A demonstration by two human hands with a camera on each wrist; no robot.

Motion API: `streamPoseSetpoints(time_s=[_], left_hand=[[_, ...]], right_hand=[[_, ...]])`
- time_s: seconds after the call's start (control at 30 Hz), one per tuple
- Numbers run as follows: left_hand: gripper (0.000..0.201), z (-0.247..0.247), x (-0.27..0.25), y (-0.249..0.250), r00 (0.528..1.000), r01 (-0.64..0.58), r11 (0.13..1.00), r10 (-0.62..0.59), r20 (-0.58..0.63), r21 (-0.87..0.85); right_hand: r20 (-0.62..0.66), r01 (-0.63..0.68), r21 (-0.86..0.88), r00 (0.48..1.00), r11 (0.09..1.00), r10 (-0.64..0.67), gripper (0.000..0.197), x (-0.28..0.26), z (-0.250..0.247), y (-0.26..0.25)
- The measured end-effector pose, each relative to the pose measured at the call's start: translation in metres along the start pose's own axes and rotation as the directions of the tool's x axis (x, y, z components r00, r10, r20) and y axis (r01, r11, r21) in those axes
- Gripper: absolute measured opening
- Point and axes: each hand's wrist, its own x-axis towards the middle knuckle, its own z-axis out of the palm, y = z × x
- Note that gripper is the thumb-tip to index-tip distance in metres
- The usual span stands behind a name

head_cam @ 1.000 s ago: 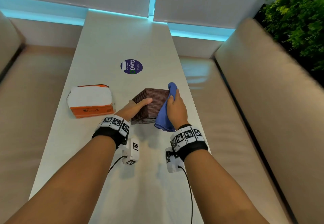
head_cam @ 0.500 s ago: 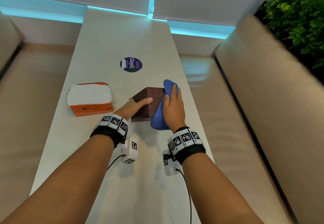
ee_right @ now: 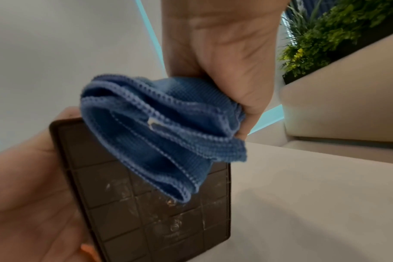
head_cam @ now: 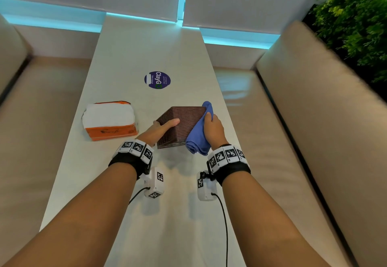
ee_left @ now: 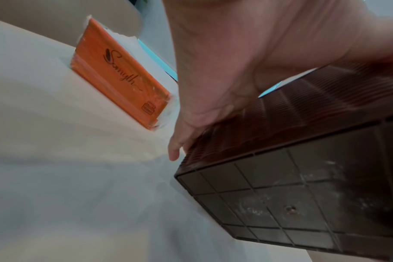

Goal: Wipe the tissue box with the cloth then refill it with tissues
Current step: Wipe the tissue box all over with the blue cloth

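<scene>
A brown woven tissue box [head_cam: 184, 120] is lifted off the table and tilted, its gridded underside [ee_left: 303, 195] facing me. My left hand [head_cam: 165, 127] grips its left side, thumb on the upper face. A bunched blue cloth [head_cam: 198, 135] is gripped by my right hand [head_cam: 213, 131] and pressed against the box's right side. From the right wrist, the cloth [ee_right: 164, 138] hangs over the box's scuffed base [ee_right: 150, 212]. An opened orange tissue pack [head_cam: 110, 120] showing white tissues lies left of the box, and its printed side [ee_left: 121, 76] appears in the left wrist view.
The long pale table [head_cam: 146, 47] carries a round purple sticker [head_cam: 157, 80] beyond the box. Beige benches [head_cam: 314, 120] run along both sides, and green plants [head_cam: 354, 22] stand at the far right. Cables trail from both wrist cameras.
My right hand slid the cloth over the box's top face, then back to its right side and nearer me. My left hand kept its hold on the box.
</scene>
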Motion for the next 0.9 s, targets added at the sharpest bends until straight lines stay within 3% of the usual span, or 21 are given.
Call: streamPoseSetpoints(time_s=[0.23, 0.4, 0.47, 0.57, 0.6, 0.73, 0.9], left_hand=[[0.096, 0.003, 0.006, -0.007, 0.998, -0.033, 0.999, 0.033, -0.057, 0.0], [0.092, 0.01, 0.008, -0.01, 0.979, -0.116, 0.993, 0.121, -0.165, 0.038], [0.103, 0.009, 0.009, -0.012, 0.971, -0.132, 0.99, 0.14, -0.194, 0.05], [0.139, 0.002, 0.01, -0.017, 0.957, -0.141, 0.989, 0.149, -0.248, 0.05], [0.14, -0.001, 0.012, -0.019, 0.952, -0.145, 0.987, 0.157, -0.262, 0.063], [0.079, -0.005, 0.011, -0.018, 0.93, -0.265, 0.964, 0.255, -0.266, -0.003], [0.066, -0.013, 0.009, -0.018, 0.917, -0.334, 0.939, 0.304, -0.258, -0.078]], right_hand=[[0.064, -0.163, 0.099, 0.985, 0.982, 0.158, 0.044, 0.008, -0.003, 0.001], [-0.124, -0.13, 0.045, 0.983, 0.991, 0.135, 0.043, 0.004, -0.004, 0.0], [-0.136, -0.13, 0.082, 0.981, 0.988, 0.14, 0.043, 0.003, -0.005, 0.002], [-0.112, -0.161, 0.153, 0.977, 0.975, 0.179, 0.043, 0.005, -0.007, 0.005], [-0.109, -0.165, 0.187, 0.976, 0.968, 0.187, 0.042, 0.006, -0.006, 0.008], [-0.058, -0.173, 0.313, 0.978, 0.934, 0.201, 0.037, 0.01, -0.004, 0.017], [0.103, -0.263, 0.474, 0.964, 0.841, 0.244, 0.033, 0.018, -0.005, 0.032]])
